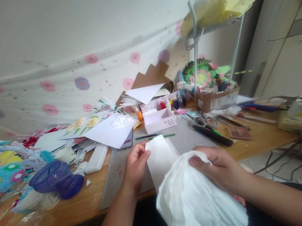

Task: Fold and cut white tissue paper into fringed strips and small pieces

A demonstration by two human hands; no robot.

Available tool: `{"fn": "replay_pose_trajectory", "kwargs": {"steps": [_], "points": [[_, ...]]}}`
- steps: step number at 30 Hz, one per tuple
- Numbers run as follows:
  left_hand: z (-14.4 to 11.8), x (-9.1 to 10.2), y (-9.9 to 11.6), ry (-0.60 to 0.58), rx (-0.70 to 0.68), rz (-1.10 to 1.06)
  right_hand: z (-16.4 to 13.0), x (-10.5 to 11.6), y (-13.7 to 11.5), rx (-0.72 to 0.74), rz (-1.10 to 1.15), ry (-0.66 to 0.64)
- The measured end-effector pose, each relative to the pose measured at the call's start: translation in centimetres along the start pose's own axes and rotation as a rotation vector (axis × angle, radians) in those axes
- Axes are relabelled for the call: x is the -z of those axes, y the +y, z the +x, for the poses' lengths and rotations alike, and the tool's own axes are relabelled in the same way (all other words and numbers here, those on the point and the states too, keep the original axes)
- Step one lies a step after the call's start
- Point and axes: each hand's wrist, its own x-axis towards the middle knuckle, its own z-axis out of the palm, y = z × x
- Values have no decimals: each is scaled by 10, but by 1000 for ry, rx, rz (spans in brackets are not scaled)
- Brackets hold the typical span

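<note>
My left hand pinches the left edge of a white strip of tissue paper that stretches up over the grey cutting mat. My right hand grips the bunched, crinkled bulk of the same white tissue paper, which hangs down over the table's front edge toward my lap. Both hands hold the paper just above the mat's near edge.
A green pencil, a small white box and scissors lie beyond the mat. A blue glass bowl and colourful paper flowers crowd the left. A cardboard box of supplies and a wire rack stand at the back right.
</note>
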Motion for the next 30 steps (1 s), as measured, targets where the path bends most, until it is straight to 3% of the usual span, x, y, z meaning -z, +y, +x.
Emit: {"fn": "replay_pose_trajectory", "kwargs": {"steps": [3, 8, 13, 19, 30], "points": [[-27, -14, 14, -28, 276, -599, 3, -10, -2, -192, 234, 124], [-51, -34, 21, -22, 297, -1000, 5, -13, 2, -270, 204, 228], [-64, -36, 34, -110, 266, -1145, -5, -10, 0, -155, -38, 314], [-76, -37, 41, -188, 247, -1211, -15, -11, -7, 200, -232, 421], [-72, -44, 40, -230, 195, -1158, -15, -2, -7, -93, 108, 301]]}}
